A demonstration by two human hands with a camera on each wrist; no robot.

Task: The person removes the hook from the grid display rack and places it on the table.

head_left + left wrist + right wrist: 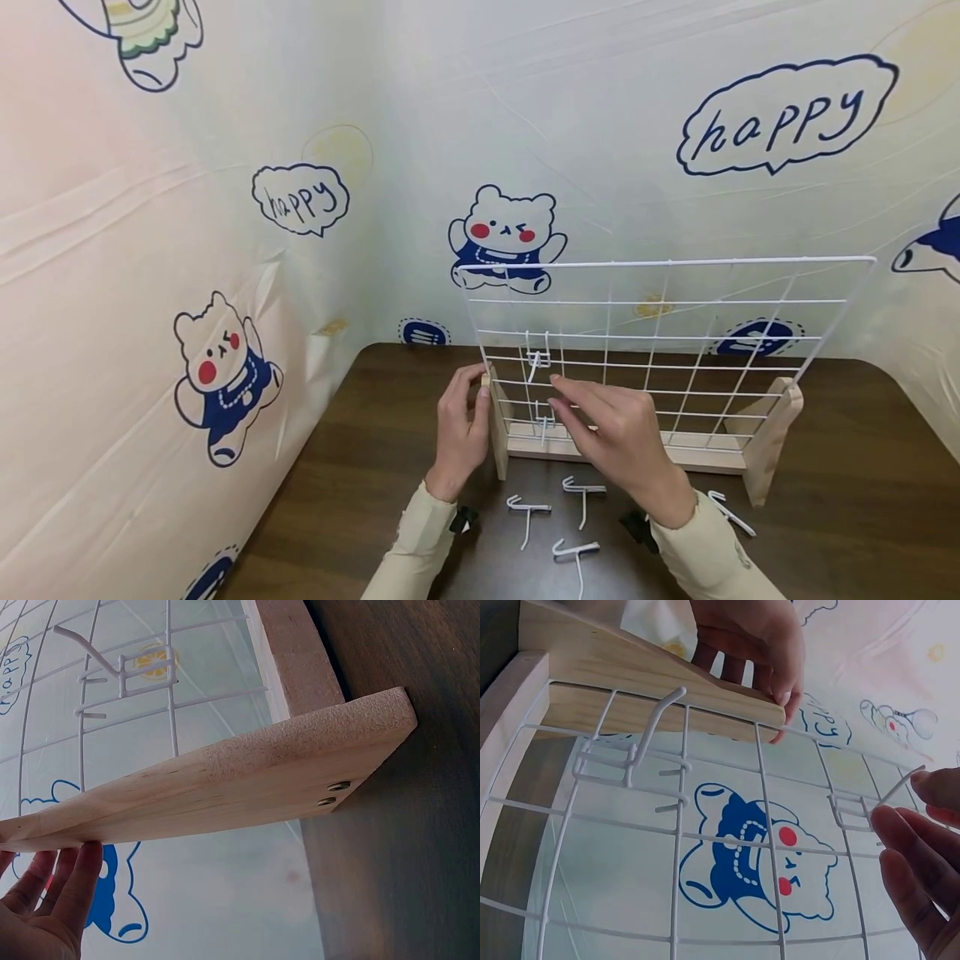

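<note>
A white wire grid rack (667, 265) stands in a wooden base. My left hand (461, 425) grips the top of the base's left side panel (225, 787), thumb on one side and fingers on the other. One white display hook (537, 360) hangs on the left part of the grid, with another hook (630, 765) lower down. My right hand (618, 421) is beside the upper hook, thumb and forefinger parted. In the right wrist view the upper hook's prong (894, 789) passes near those fingertips; the head view shows a small gap.
On the brown table (337, 467) in front of the rack lie several loose white hooks, among them one hook (528, 508) between my forearms and one hook (731, 512) right of my right wrist. A printed cloth (405, 125) hangs behind and to the left.
</note>
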